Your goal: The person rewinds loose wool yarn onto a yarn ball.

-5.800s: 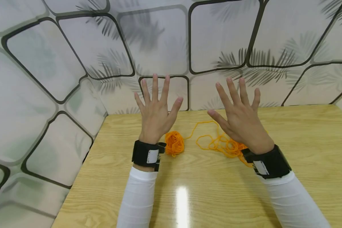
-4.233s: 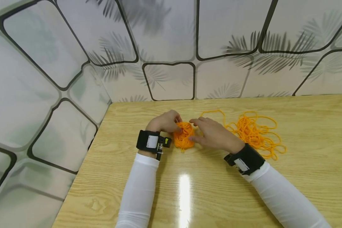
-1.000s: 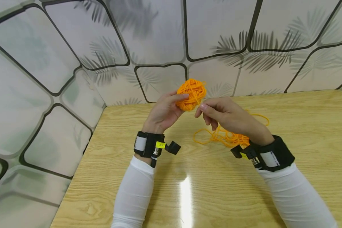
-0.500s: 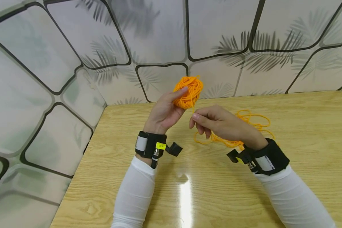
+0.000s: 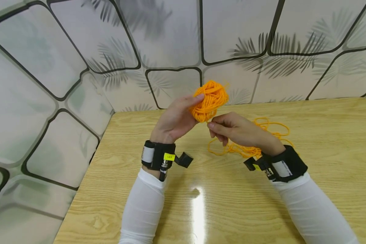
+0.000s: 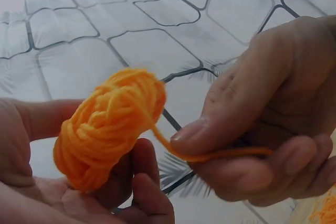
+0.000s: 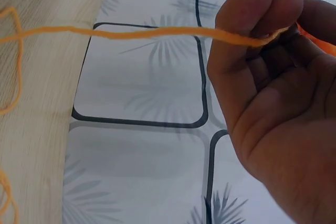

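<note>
My left hand (image 5: 178, 117) grips an orange ball of yarn (image 5: 211, 100) above the table's far edge, thumb on its near face. In the left wrist view the wound ball (image 6: 107, 129) sits between thumb and fingers. Just to its right, my right hand (image 5: 239, 130) pinches the orange strand (image 6: 176, 153) between thumb and forefinger, close to where it leaves the ball. From the right hand's curled fingers the strand (image 7: 147, 33) runs back toward the table in the right wrist view. A loose heap of the same yarn (image 5: 245, 150) lies on the table, partly hidden behind the right hand.
The wooden table (image 5: 231, 203) reaches back to a patterned wall (image 5: 231, 34), with another patterned wall (image 5: 27, 135) along its left side. Both wrists wear black straps (image 5: 158, 155) with small cameras that stick out inward.
From the table, my left hand has picked up the ball, and my right hand has taken the strand. Over the last half second the ball has tilted and shifted slightly right, closer to the right fingertips.
</note>
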Demonstrator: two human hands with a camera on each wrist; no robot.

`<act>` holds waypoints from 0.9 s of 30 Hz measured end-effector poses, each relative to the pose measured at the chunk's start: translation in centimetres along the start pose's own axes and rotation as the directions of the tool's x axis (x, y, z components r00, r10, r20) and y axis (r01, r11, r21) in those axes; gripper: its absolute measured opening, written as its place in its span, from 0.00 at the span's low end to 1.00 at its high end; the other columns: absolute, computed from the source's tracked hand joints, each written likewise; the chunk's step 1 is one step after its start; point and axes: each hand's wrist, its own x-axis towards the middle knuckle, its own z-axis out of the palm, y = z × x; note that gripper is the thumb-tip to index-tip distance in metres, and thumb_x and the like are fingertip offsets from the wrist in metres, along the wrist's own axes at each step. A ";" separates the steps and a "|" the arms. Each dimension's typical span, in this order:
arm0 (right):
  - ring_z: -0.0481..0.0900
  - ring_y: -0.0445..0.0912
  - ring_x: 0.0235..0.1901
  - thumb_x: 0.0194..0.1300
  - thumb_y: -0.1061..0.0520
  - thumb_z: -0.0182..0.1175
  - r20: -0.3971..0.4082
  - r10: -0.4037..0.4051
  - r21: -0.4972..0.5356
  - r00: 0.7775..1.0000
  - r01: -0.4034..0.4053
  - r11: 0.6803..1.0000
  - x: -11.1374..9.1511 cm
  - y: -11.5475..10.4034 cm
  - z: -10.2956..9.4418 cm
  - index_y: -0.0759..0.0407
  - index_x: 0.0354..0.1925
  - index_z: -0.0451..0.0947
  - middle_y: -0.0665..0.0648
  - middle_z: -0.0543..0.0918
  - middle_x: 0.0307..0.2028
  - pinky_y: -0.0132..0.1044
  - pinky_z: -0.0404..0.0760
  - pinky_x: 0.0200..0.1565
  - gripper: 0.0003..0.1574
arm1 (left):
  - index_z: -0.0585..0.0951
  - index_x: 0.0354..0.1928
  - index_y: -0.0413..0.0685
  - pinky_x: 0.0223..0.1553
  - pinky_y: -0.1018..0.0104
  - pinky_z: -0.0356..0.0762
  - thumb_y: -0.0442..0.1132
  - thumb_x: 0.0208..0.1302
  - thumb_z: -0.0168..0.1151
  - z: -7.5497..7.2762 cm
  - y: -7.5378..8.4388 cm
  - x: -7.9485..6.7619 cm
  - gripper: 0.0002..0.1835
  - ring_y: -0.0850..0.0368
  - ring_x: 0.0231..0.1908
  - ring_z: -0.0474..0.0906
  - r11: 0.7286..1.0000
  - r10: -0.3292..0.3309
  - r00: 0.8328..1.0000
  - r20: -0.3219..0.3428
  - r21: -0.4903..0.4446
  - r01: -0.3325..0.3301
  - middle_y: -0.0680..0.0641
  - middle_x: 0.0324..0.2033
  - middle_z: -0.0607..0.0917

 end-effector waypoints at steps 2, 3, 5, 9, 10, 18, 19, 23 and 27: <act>0.69 0.51 0.19 0.72 0.48 0.43 -0.014 0.009 -0.001 1.000 -0.009 1.000 0.0 0.3 -0.3 0.61 0.32 0.72 0.60 0.69 0.21 0.44 0.75 0.25 0.21 | 0.75 0.49 0.35 0.48 0.62 0.66 0.40 0.66 0.53 -0.1 0.1 -0.2 0.16 0.53 0.43 0.70 0.999 -0.011 0.999 0.033 0.045 0.009 0.43 0.44 0.76; 0.70 0.52 0.19 0.72 0.49 0.44 -0.022 0.011 -0.002 1.000 -0.011 1.000 -0.1 0.5 -0.5 0.62 0.32 0.72 0.61 0.69 0.22 0.45 0.75 0.25 0.20 | 0.75 0.49 0.35 0.47 0.62 0.67 0.40 0.65 0.54 -0.2 0.1 -0.3 0.16 0.53 0.42 0.71 0.998 -0.018 0.999 0.049 0.061 0.015 0.43 0.43 0.76; 0.71 0.53 0.19 0.71 0.50 0.45 -0.041 0.022 -0.001 0.999 -0.022 1.000 -0.3 0.7 -0.9 0.63 0.35 0.71 0.61 0.69 0.24 0.45 0.75 0.25 0.18 | 0.74 0.50 0.34 0.45 0.62 0.68 0.40 0.64 0.56 -0.4 0.2 -0.5 0.18 0.53 0.41 0.72 0.996 -0.037 0.997 0.075 0.081 0.031 0.43 0.41 0.77; 0.72 0.54 0.21 0.70 0.51 0.47 -0.074 0.054 0.009 0.996 -0.053 0.999 -0.6 0.9 -1.6 0.64 0.38 0.71 0.63 0.68 0.26 0.46 0.76 0.28 0.16 | 0.71 0.55 0.33 0.43 0.63 0.72 0.41 0.60 0.61 -0.7 0.4 -0.8 0.25 0.53 0.41 0.75 0.992 -0.064 0.991 0.120 0.117 0.050 0.41 0.43 0.78; 0.72 0.54 0.21 0.70 0.51 0.47 -0.082 0.061 0.016 0.995 -0.060 0.998 -0.7 0.9 -1.7 0.64 0.39 0.71 0.63 0.68 0.27 0.46 0.77 0.28 0.16 | 0.71 0.55 0.33 0.43 0.63 0.73 0.41 0.58 0.62 -0.7 0.5 -0.8 0.26 0.53 0.41 0.76 0.991 -0.069 0.989 0.129 0.124 0.053 0.41 0.44 0.78; 0.70 0.54 0.22 0.69 0.50 0.49 -0.126 0.070 0.029 0.990 -0.067 0.997 -1.0 1.1 -2.3 0.62 0.40 0.72 0.65 0.67 0.22 0.46 0.76 0.30 0.16 | 0.70 0.55 0.35 0.45 0.60 0.74 0.41 0.55 0.66 -0.8 0.6 -1.1 0.28 0.51 0.41 0.76 0.985 -0.096 0.973 0.210 0.160 0.062 0.40 0.44 0.77; 0.70 0.54 0.22 0.70 0.49 0.48 -0.126 0.067 0.034 0.990 -0.063 0.997 -0.9 1.1 -2.3 0.62 0.39 0.72 0.65 0.66 0.21 0.47 0.76 0.30 0.16 | 0.69 0.56 0.35 0.46 0.60 0.74 0.40 0.55 0.66 -0.8 0.6 -1.1 0.29 0.51 0.42 0.76 0.987 -0.089 0.974 0.207 0.151 0.058 0.40 0.45 0.77; 0.70 0.54 0.21 0.69 0.46 0.48 -0.139 0.062 0.058 0.988 -0.055 0.997 -0.7 1.0 -2.0 0.62 0.34 0.70 0.64 0.64 0.18 0.48 0.76 0.28 0.20 | 0.64 0.61 0.36 0.46 0.62 0.74 0.38 0.53 0.66 -0.9 0.6 -1.0 0.34 0.52 0.43 0.77 0.997 -0.039 0.984 0.171 0.071 0.027 0.40 0.46 0.76; 0.69 0.55 0.21 0.69 0.45 0.48 -0.158 0.048 0.069 0.986 -0.037 0.997 -0.7 0.9 -1.7 0.61 0.31 0.68 0.64 0.63 0.18 0.50 0.75 0.28 0.21 | 0.62 0.62 0.38 0.45 0.62 0.75 0.35 0.53 0.66 -0.7 0.7 -0.9 0.35 0.52 0.42 0.76 1.000 0.008 0.987 0.161 0.004 -0.009 0.41 0.45 0.74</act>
